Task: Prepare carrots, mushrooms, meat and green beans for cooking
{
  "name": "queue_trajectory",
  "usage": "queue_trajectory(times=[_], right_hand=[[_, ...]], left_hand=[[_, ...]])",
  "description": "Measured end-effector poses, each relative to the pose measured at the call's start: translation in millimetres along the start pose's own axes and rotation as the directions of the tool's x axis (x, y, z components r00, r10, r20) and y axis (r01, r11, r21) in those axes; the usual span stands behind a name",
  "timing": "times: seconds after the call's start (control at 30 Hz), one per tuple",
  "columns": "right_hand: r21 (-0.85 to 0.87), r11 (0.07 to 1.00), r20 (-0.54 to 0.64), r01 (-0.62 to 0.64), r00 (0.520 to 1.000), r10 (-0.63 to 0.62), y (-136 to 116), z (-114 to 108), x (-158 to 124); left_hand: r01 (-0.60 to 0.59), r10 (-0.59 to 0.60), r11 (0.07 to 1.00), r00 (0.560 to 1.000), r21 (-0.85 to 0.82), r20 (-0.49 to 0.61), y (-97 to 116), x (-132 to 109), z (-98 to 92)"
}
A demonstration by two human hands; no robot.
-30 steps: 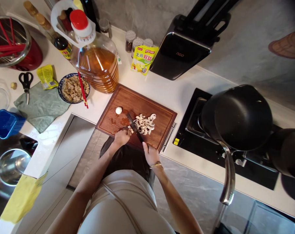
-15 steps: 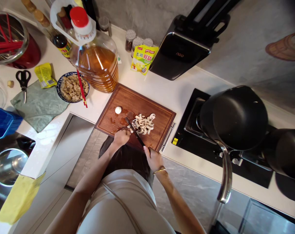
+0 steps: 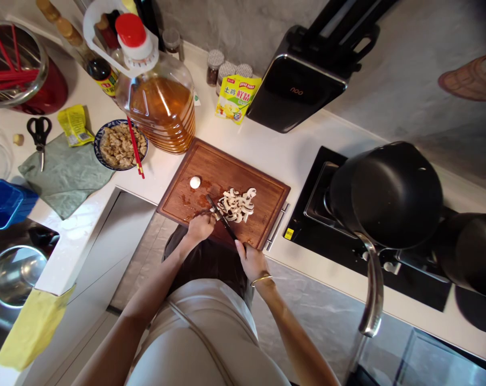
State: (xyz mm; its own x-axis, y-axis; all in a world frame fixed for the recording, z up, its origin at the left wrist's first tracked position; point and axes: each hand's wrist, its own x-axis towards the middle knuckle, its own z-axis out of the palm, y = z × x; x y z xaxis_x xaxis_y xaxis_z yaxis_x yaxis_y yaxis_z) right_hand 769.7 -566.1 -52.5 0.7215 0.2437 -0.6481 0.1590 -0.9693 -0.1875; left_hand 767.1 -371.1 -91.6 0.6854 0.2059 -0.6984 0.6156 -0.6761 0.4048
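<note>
A brown wooden cutting board (image 3: 226, 161) lies on the white counter in front of me. A pile of sliced mushrooms (image 3: 238, 203) sits on its near right part, and one whole white mushroom (image 3: 195, 182) lies further left. My right hand (image 3: 249, 260) is closed round the handle of a dark knife (image 3: 221, 215), whose blade points up-left across the board beside the slices. My left hand (image 3: 200, 225) is curled at the board's near edge, fingertips pinched on a mushroom piece right against the blade.
A big oil bottle (image 3: 158, 96) stands behind the board, with a bowl of chopped food and red chopsticks (image 3: 120, 145) to its left. A black wok (image 3: 387, 193) sits on the stove at right. Scissors (image 3: 39, 134), a green cloth and a sink lie at left.
The knife and my right hand drew back toward me a little from the pile. My left hand stays at the same spot by the blade.
</note>
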Motion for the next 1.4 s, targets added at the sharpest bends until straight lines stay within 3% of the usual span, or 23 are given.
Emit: queue_trajectory(times=[0.17,0.33,0.47,0.73,1.4], right_hand=[[-0.051,0.998,0.016,-0.038,0.999,0.039,-4.8,14.4,13.7],[0.032,0.999,-0.043,-0.001,0.999,0.002,-0.3,26.1,20.8],[0.046,0.999,-0.092,0.025,0.996,-0.021,4.1,18.2,12.5],[0.000,1.000,-0.091,0.017,0.996,-0.017,2.8,4.6,-11.5],[-0.049,0.998,-0.012,-0.042,0.999,0.041,-5.3,-2.6,-13.4]], left_hand=[[0.002,-0.002,1.000,1.000,0.029,-0.003,2.0,1.0,-1.2],[-0.020,0.020,1.000,1.000,0.006,-0.009,0.9,1.8,-1.8],[0.013,-0.013,1.000,1.000,0.005,0.008,-0.2,1.3,-1.1],[-0.035,0.035,0.999,0.999,0.004,-0.035,-4.1,0.7,4.5],[-0.039,0.039,0.999,0.998,0.011,-0.050,-4.3,0.4,4.7]])
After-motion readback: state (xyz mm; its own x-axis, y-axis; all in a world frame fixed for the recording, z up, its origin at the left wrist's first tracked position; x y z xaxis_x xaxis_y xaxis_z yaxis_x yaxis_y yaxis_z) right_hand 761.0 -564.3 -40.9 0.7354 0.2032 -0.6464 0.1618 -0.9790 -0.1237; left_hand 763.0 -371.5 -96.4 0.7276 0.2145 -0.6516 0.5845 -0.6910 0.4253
